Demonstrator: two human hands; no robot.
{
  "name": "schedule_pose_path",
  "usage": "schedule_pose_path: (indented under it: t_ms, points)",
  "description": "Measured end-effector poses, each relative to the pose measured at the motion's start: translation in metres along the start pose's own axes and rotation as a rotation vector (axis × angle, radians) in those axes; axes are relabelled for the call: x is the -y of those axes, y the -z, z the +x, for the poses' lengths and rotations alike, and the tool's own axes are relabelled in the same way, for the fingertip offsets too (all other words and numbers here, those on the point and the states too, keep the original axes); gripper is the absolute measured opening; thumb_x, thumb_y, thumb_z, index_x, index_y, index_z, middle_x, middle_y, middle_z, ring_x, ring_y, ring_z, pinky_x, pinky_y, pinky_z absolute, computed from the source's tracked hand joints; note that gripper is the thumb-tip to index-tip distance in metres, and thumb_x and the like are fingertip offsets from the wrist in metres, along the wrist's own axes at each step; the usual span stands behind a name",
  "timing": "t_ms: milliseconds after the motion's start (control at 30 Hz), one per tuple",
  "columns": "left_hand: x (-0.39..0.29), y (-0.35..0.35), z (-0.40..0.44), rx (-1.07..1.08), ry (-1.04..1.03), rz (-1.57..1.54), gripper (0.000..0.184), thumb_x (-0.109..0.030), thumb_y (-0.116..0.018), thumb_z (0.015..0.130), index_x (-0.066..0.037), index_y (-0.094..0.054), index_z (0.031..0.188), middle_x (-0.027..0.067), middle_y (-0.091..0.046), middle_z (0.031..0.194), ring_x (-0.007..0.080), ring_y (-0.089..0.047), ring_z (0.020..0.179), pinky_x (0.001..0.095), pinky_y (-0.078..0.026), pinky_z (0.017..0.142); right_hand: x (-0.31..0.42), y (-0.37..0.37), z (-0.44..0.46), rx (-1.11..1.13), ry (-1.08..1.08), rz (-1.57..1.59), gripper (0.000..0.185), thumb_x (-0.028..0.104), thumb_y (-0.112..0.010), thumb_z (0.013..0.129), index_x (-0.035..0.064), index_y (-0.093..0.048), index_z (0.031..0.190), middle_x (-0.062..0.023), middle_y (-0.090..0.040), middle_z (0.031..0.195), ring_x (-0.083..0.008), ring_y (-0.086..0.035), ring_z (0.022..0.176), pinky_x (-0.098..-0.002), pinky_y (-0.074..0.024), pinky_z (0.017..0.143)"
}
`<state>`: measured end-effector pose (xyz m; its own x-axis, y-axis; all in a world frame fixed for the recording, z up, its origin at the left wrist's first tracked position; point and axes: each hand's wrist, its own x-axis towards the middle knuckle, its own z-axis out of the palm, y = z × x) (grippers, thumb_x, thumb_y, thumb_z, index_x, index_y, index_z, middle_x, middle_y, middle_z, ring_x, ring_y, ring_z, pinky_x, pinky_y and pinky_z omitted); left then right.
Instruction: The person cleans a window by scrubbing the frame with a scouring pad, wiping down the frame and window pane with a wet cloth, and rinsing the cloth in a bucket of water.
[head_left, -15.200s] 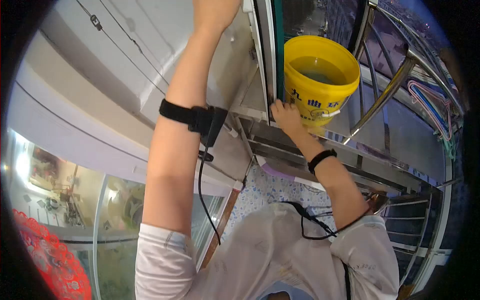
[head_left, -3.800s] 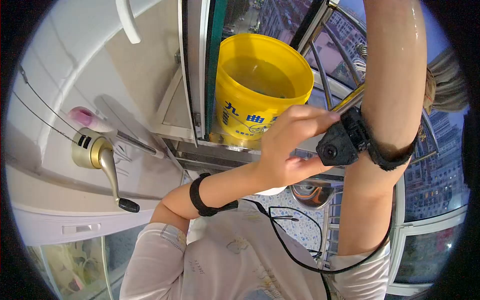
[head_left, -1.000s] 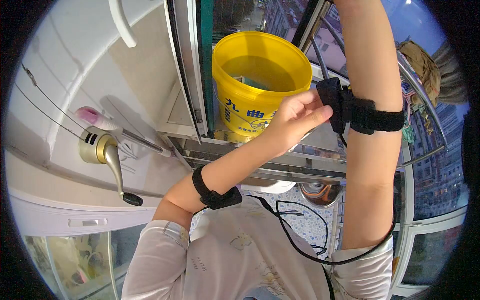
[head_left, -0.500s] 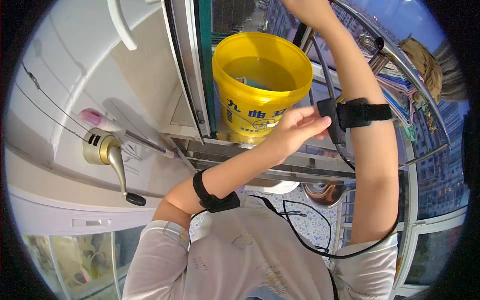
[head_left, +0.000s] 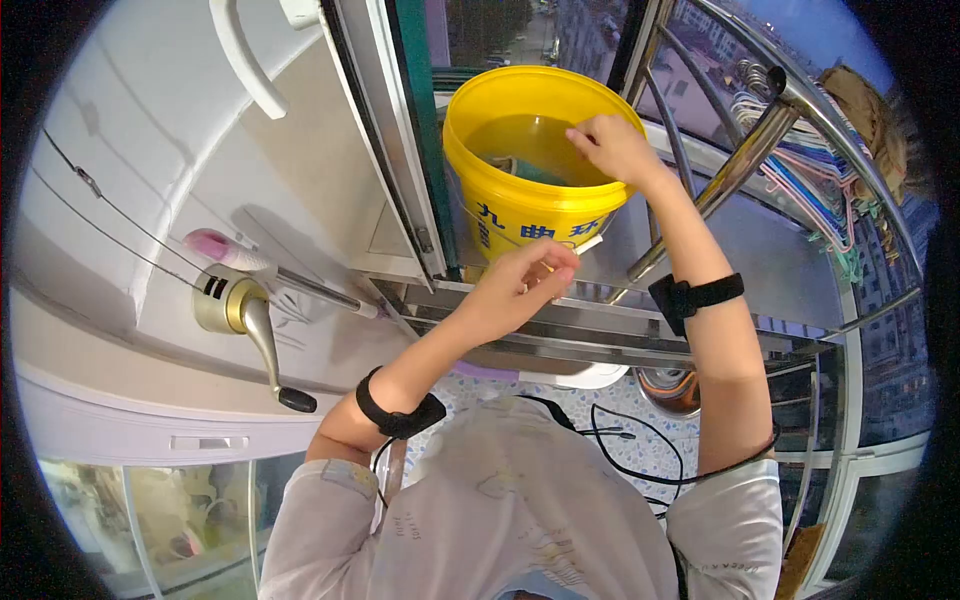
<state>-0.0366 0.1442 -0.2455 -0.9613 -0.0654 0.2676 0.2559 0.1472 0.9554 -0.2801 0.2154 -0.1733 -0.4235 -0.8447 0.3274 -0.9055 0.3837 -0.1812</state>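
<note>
Home, most likely apartment balcony high above street (head_left: 540, 40). Hand-crank winder (head_left: 222, 303), kind used for ceiling clothes racks, sat on pale wall (head_left: 160, 110), thin cables (head_left: 88, 180) running from it. Plastic clothes hangers (head_left: 790, 175) hung bunched by stainless-steel railing (head_left: 733, 172), brown cloth (head_left: 860, 112) near them. City buildings (head_left: 905, 350) stood outside beyond glass. Blue-and-white speckled floor (head_left: 648, 462) and white-framed glass panes (head_left: 205, 515) looked domestic too.

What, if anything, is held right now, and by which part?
Nothing is visibly held: the left hand is half open before the yellow bucket; the right hand curls above its water; whether it hides something small, I can't tell.
</note>
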Motion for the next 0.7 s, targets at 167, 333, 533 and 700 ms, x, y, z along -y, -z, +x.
schedule_pose_path:
  t_ms: [167, 333, 533, 700]
  points:
    - [-0.007, 0.005, -0.006, -0.028, 0.002, 0.116, 0.021, -0.012, -0.057, 0.094, 0.0, -0.058, 0.111, 0.0043, -0.063, 0.096, 0.0092, -0.06, 0.082, 0.0231, -0.047, 0.073, -0.002, -0.003, -0.004, 0.119, -0.108, 0.115, 0.031, 0.033, -0.053, 0.088, 0.0067, -0.069, 0.08, -0.0186, -0.067, 0.082, -0.0365, -0.064, 0.08, -0.0471, -0.0495, 0.074]
    - [-0.021, 0.007, 0.001, -0.14, -0.142, 0.256, 0.02, -0.01, -0.059, 0.091, -0.001, -0.06, 0.109, 0.0049, -0.065, 0.094, 0.0097, -0.06, 0.081, 0.0239, -0.047, 0.072, 0.001, -0.007, -0.003, 0.126, -0.1, -0.003, 0.029, 0.037, -0.057, 0.084, 0.0112, -0.069, 0.09, -0.015, -0.068, 0.09, -0.0344, -0.065, 0.087, -0.0458, -0.0501, 0.077]
    - [-0.032, 0.017, 0.018, -0.306, -0.338, 0.464, 0.017, -0.007, -0.06, 0.089, -0.003, -0.063, 0.105, 0.0065, -0.065, 0.089, 0.012, -0.06, 0.079, 0.0248, -0.046, 0.069, 0.004, -0.003, 0.0, 0.336, -0.124, -0.1, 0.029, 0.04, -0.059, 0.083, 0.017, -0.069, 0.097, -0.0121, -0.068, 0.098, -0.0322, -0.065, 0.093, -0.0446, -0.0502, 0.08]
    - [-0.038, 0.032, 0.05, -0.379, -0.667, 0.823, 0.016, -0.005, -0.06, 0.087, -0.003, -0.062, 0.102, 0.0117, -0.065, 0.092, 0.0244, -0.063, 0.08, 0.0315, -0.048, 0.069, 0.013, 0.004, -0.001, 0.475, -0.102, -0.16, 0.034, 0.04, -0.062, 0.08, 0.0213, -0.069, 0.107, -0.0104, -0.069, 0.103, -0.031, -0.065, 0.095, -0.0426, -0.0504, 0.082]
